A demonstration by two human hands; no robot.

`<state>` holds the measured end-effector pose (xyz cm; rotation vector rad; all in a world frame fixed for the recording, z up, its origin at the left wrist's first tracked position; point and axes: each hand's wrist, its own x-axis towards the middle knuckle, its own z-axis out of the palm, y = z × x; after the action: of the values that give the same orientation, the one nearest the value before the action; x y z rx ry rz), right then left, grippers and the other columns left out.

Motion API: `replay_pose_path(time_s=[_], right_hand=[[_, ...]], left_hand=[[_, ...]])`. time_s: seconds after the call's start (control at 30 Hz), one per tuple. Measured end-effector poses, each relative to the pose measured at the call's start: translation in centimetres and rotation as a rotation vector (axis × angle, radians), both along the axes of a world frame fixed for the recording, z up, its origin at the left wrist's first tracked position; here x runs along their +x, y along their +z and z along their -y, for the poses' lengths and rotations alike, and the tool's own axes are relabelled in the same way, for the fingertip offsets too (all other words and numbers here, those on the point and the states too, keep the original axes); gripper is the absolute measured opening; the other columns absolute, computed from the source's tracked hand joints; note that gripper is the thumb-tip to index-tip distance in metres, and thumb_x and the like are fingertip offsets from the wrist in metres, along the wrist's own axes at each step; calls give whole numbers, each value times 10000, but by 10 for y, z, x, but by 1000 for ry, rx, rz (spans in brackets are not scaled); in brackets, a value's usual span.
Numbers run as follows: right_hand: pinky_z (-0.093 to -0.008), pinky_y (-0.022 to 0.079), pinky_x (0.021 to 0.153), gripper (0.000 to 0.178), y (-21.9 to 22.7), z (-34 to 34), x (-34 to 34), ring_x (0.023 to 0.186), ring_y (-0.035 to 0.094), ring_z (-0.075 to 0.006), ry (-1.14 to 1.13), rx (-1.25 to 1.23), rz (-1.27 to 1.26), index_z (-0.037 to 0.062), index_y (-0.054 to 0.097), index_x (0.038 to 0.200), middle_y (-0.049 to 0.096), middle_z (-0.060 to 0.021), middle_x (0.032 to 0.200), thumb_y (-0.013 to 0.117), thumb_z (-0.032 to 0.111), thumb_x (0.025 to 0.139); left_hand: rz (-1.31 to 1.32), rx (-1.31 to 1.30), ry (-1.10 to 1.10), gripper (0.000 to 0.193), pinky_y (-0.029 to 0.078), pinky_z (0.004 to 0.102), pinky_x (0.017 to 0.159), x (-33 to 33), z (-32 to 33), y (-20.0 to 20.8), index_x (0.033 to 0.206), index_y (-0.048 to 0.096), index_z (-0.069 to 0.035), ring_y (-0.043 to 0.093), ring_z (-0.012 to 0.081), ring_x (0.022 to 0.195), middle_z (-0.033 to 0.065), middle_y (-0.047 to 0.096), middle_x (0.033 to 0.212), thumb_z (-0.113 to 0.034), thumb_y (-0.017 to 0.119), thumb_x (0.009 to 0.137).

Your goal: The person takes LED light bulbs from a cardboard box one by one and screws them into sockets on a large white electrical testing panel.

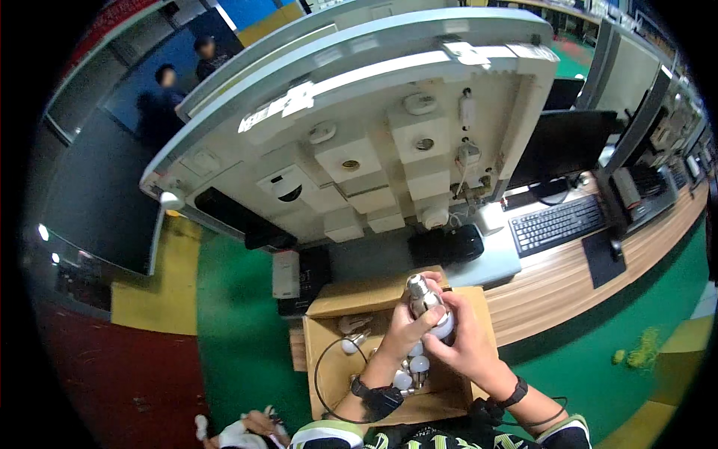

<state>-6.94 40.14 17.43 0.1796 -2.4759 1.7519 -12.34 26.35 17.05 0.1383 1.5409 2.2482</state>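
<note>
Over an open cardboard box (321,374), both my hands are closed around a light bulb (426,299). Its silver screw base points up and away from me, and its white dome sits low between my palms. My left hand (404,329) wraps the bulb's left side, thumb across the silver body. From the right, my right hand (470,340) presses on the dome side; some fingertips are hidden behind the bulb. More bulbs lie in the box: a white-domed bulb (419,364) under my hands and another bulb (351,344) toward the left wall.
Beyond the box stands a tilted white display board (359,142) with mounted fixtures. A keyboard (557,224), a monitor (561,150) and a mouse (616,245) are on the wooden desk (538,303) at right. A thin black cable (318,367) loops near my left wrist. Two people stand far left.
</note>
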Motion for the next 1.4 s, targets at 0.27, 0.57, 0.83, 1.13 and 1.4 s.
replay_pose_path(time_s=[0.27,0.57,0.83,1.13,1.4], right_hand=[[-433,490,866,494,75,-3,-88,1012,606,-382,-388,595,-192,-5,499,1228,588,-224,1088,658,203,810],[-427,526,798,500,73,12,-159,939,640,-361,-597,889,-249,35,529,1218,596,-182,1107,661,283,804],[-435,519,794,425,62,27,-164,926,643,-377,-682,735,-222,16,511,1210,602,-243,1072,602,272,884],[-259,490,436,504,61,41,-171,580,637,-173,-696,153,-74,-3,472,1183,613,-149,818,434,465,999],[-257,505,500,433,46,38,-174,657,621,-159,-793,100,-179,74,456,1204,559,-111,865,336,461,1052]], left_hand=[[-103,-26,2,314,485,334,940,-24,83,-12,1192,548,-1,594,195,1061,111,621,1141,-182,555,935],[-10,-411,966,129,424,280,672,10,335,-75,942,523,-44,498,125,752,61,524,817,-167,488,962],[349,-1418,726,295,397,418,965,113,485,-386,1120,512,70,506,361,1064,232,557,1098,-158,570,942],[658,-1701,700,472,439,532,943,88,458,-421,1215,502,-21,540,435,1122,250,568,1214,-406,314,1017],[789,-1796,773,492,457,541,903,66,433,-401,1226,560,-103,585,369,1126,112,607,1249,-446,276,1019]])
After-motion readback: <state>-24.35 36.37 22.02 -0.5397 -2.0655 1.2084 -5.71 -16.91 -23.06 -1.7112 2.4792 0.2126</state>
